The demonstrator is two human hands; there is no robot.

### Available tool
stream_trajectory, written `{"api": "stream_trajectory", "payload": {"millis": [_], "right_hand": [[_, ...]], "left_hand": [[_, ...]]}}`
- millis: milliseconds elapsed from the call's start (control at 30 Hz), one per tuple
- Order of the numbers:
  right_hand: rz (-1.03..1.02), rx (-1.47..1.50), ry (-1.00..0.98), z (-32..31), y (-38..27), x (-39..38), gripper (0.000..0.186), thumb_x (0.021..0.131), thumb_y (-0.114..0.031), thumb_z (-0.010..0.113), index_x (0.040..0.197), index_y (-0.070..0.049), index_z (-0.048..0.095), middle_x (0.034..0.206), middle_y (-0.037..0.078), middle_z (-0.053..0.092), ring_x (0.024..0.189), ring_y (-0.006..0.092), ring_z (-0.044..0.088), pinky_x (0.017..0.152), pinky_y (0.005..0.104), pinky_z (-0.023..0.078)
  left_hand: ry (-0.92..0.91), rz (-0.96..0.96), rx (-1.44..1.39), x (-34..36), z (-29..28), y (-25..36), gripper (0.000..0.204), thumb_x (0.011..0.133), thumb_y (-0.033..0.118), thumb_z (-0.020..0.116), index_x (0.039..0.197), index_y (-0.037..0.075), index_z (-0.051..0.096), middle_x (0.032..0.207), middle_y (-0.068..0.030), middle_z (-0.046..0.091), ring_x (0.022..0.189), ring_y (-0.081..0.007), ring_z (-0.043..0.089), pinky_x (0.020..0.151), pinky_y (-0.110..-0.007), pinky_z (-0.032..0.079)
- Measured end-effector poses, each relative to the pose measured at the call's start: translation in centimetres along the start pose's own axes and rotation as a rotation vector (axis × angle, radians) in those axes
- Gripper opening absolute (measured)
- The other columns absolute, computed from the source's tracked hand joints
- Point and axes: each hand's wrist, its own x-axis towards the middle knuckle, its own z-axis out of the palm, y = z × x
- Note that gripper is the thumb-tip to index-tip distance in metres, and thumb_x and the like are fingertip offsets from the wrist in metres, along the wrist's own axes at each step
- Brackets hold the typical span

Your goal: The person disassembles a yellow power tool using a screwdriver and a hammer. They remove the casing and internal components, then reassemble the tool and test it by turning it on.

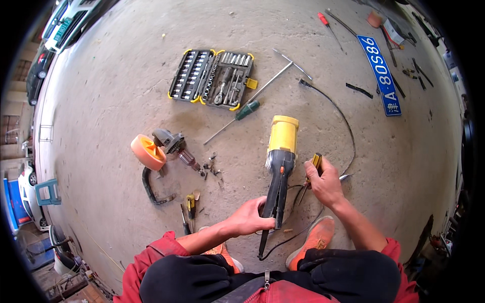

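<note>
My left hand (250, 217) is closed round the black rear handle of a yellow-and-black polisher body (283, 139). Its yellow motor end points away from me, and a black cord leaves the handle's near end. Just right of it, my right hand (326, 183) grips a screwdriver (317, 160) with a yellow-and-black handle, its shaft apparently pointing down toward me. A small silver tip (344, 177) shows beside the right wrist; I cannot tell what it belongs to. To the left lies the polisher's grey gear head (169, 140) with an orange pad (148, 152) and a bare motor armature (187, 159).
Beyond lie an open socket set (212, 78), a T-handle wrench (275, 81) and a green-handled screwdriver (248, 110). Small loose parts (212, 165), a curved black handle (148, 187) and a yellow-handled screwdriver (191, 204) lie left. A blue plate (379, 74) lies far right.
</note>
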Motion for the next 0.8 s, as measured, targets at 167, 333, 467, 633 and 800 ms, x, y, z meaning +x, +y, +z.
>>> {"api": "stream_trajectory", "payload": {"millis": [167,333,467,633,800], "right_hand": [[0.013,-0.107,0.033,0.1,3.1,0.6,0.029,0.098,-0.025,0.065,0.092,0.003,0.058,0.073,0.013,0.064,0.062,0.0208,0.063,0.06,0.038,0.05],[0.025,-0.239,0.03,-0.2,2.9,0.9,0.029,0.098,-0.026,0.065,0.094,0.002,0.06,0.074,0.015,0.066,0.066,0.025,0.065,0.064,0.0394,0.05],[0.036,-0.246,0.04,-0.3,4.0,1.3,0.028,0.097,-0.025,0.065,0.095,0.002,0.061,0.076,0.016,0.066,0.07,0.0265,0.065,0.066,0.0405,0.05],[-0.364,-0.62,0.287,0.4,4.0,1.1,0.028,0.097,-0.024,0.066,0.104,0.003,0.064,0.084,0.015,0.068,0.076,0.0254,0.067,0.071,0.0367,0.053],[0.277,-0.02,-0.324,0.1,0.8,-2.7,0.047,0.096,-0.026,0.071,0.13,0.003,0.055,0.111,0.013,0.068,0.093,0.0215,0.068,0.082,0.0346,0.054]], "left_hand": [[0.009,0.025,-0.019,-0.1,-0.1,0.2,0.035,0.075,0.02,0.076,0.102,0.002,0.061,0.081,0.0012,0.058,0.073,-0.0082,0.053,0.067,-0.027,0.045],[0.02,-0.009,0.04,-0.1,-0.1,0.5,0.037,0.075,0.023,0.076,0.102,0.002,0.062,0.081,0.0003,0.059,0.073,-0.0083,0.053,0.066,-0.027,0.045],[-0.05,-0.082,0.103,-0.2,-0.4,1.1,0.044,0.077,0.018,0.073,0.116,0.001,0.059,0.098,-0.001,0.059,0.091,-0.0104,0.055,0.081,-0.029,0.048],[0.034,0.017,0.084,0.3,0.1,-0.4,0.043,0.074,0.026,0.075,0.106,0.001,0.061,0.087,-0.0022,0.06,0.08,-0.0119,0.055,0.073,-0.031,0.047],[0.07,0.075,0.053,0.5,0.6,-1.0,0.045,0.071,0.03,0.077,0.104,0.001,0.063,0.086,-0.0041,0.063,0.079,-0.0135,0.058,0.073,-0.031,0.049]]}}
